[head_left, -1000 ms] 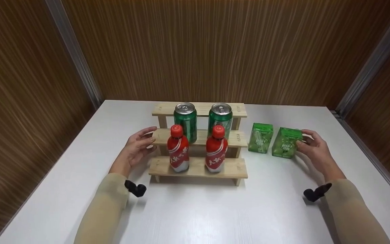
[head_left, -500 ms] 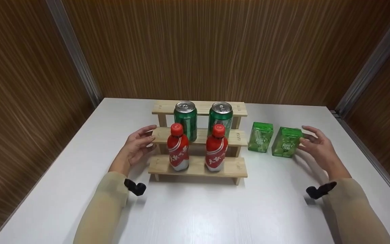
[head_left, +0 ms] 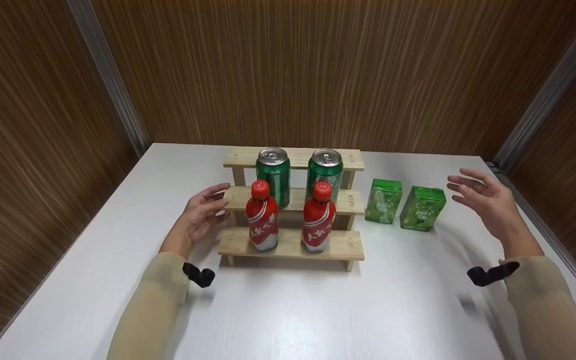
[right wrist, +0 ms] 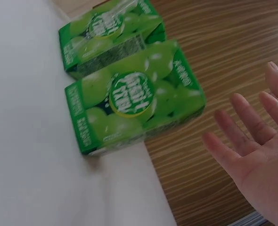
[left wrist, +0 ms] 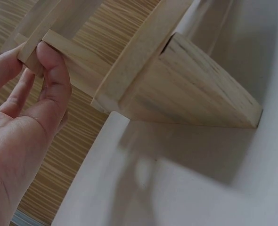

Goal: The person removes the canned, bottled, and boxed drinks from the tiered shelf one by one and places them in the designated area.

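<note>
Rack (head_left: 291, 243): pale bare wood, three stepped tiers on short legs, visible grain; stands upright on the white table (head_left: 293, 315), near the back wall (head_left: 288, 75). Left hand (head_left: 199, 215) grips it, thumb and finger pinching the left end of the middle tier. Two cartons (head_left: 423, 208) stand upright to the right of the rack, a small gap between them, the nearer one just beside it. Both bright green, printed with round green fruit; white lettering in a round dark-green badge on the front, deeper green top. Right hand (head_left: 490, 200) holds nothing: fingers spread and slightly bent, raised beside the right-hand carton, apart from it. Containers on the rack: two green cans (head_left: 274, 175) with silver lids side by side on the middle tier; two bottles (head_left: 319, 224), red caps, red labels with white marks, pale bases, upright on the lowest tier in front of the cans. Contents of cans, bottles and cartons hidden. Back wall brown wood-grain; beige sleeves (head_left: 150, 310), a black fitting (head_left: 199, 275) at each cuff.
</note>
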Motion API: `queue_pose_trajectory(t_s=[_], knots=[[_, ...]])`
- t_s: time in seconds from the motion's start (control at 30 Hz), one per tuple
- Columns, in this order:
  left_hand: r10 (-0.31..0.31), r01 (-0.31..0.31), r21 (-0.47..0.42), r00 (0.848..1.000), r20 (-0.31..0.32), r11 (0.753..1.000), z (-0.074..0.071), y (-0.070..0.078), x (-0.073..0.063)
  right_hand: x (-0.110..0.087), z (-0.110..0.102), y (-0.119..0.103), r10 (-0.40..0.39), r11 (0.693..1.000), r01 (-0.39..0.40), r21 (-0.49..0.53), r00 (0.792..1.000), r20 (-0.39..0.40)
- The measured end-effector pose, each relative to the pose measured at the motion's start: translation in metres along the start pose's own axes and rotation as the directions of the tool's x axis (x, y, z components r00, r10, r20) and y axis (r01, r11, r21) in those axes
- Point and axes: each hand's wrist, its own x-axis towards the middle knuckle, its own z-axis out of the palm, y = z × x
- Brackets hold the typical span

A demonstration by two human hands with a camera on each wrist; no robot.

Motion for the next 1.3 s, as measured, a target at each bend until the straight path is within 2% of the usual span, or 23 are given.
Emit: queue_pose_trajectory(t_s=[0.43,0.7,0.8,1.3], knots=[[0.004,-0.004,0.014,1.000,0.010,1.000,0.000,0.000,0.000,0.003,0.041,-0.023,-0.146,0.987,0.149,-0.053,0.987,0.062],[0.002,-0.002,0.005,1.000,0.012,1.000,0.001,0.000,0.000,0.004,0.068,-0.025,-0.249,0.968,0.248,0.025,0.959,0.133],[-0.002,0.002,0.000,1.000,0.005,1.000,0.001,0.000,0.000,0.006,0.077,-0.025,-0.254,0.967,0.250,0.044,0.952,0.170],[0.005,-0.005,0.003,1.000,0.001,1.000,0.000,-0.001,0.000,0.010,0.119,-0.018,-0.211,0.974,0.225,-0.026,0.944,0.255]])
